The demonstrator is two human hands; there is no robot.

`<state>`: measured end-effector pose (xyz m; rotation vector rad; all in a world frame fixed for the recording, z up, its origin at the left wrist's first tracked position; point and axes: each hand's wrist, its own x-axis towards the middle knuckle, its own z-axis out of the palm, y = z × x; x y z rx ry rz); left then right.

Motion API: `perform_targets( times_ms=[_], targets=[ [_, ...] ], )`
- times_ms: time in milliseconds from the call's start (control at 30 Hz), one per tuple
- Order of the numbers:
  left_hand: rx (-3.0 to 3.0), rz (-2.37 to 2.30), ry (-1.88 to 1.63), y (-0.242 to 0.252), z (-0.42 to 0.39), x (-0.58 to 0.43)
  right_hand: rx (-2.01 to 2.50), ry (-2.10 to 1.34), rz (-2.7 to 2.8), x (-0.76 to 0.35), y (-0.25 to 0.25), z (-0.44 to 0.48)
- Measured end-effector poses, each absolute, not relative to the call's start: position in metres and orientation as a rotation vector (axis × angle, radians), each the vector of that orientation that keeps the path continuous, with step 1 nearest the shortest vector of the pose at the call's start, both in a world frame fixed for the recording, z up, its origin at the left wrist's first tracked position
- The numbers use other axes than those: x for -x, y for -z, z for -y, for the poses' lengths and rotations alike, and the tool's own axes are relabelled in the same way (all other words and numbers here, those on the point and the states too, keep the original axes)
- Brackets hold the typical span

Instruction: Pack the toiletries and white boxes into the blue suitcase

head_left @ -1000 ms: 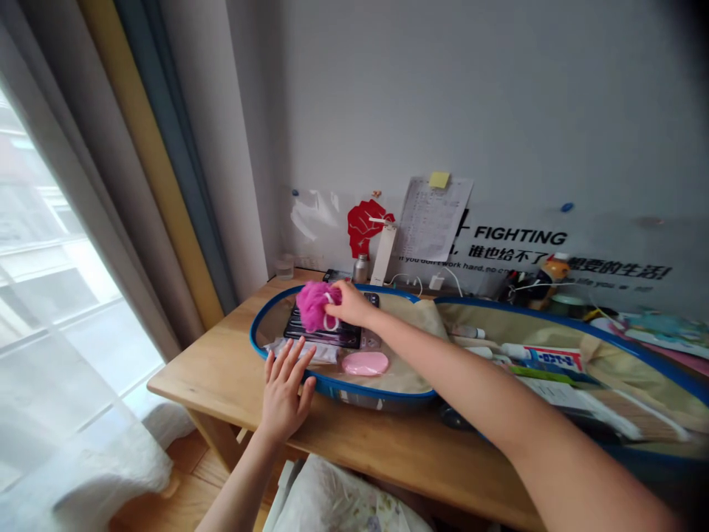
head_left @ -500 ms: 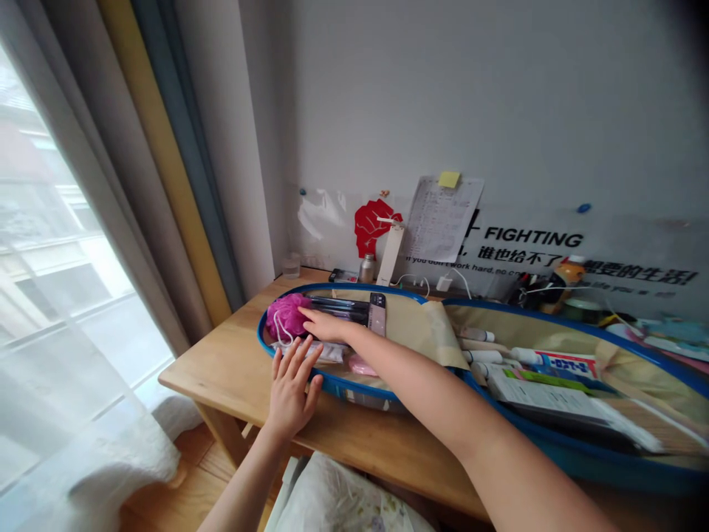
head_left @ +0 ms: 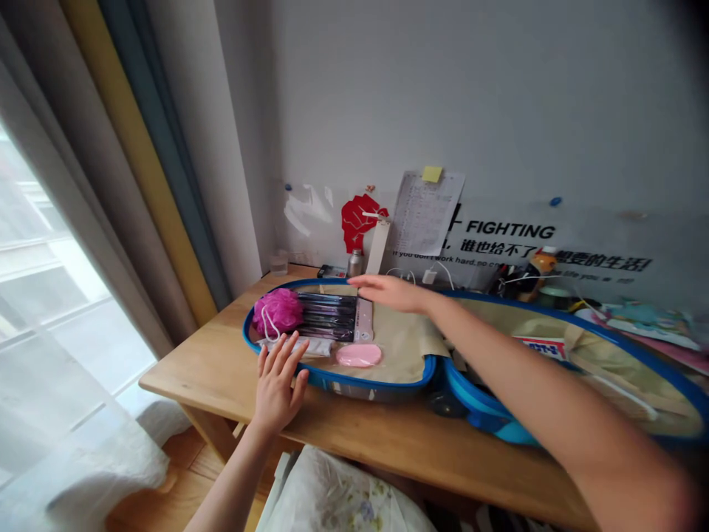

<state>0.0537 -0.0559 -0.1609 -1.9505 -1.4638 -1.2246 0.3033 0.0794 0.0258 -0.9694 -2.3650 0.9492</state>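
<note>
Though roundish, a frilly magenta puff point(head_left: 281, 309) with white cord point(head_left: 272, 323).

No longer holds the pink puff point(head_left: 278, 310), now down in the blue-edged case point(head_left: 354, 381); moves the right hand point(head_left: 394, 292) away from it.

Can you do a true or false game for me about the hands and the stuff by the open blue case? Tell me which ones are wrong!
1. The pink puff lies in the case. True.
2. The right hand is squeezing the puff. False: the right hand is open and apart from it.
3. The left hand is at the near rim. True.
4. The oval thing is green. False: the oval thing is pink.
5. A yellow note sits at the top of the paper. True.
</note>
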Motion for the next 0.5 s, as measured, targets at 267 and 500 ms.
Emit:
perform_targets(
  times_ms=[267,500],
  targets=[
    [1.962,1.487,1.235,0.164,0.055,-0.052,1.724,-0.486,2.366,-0.519,-0.011,-0.051],
    [1.956,1.432,1.238,0.163,0.054,-0.052,1.898,-0.485,2.306,-0.602,0.046,-0.023]
  ],
)
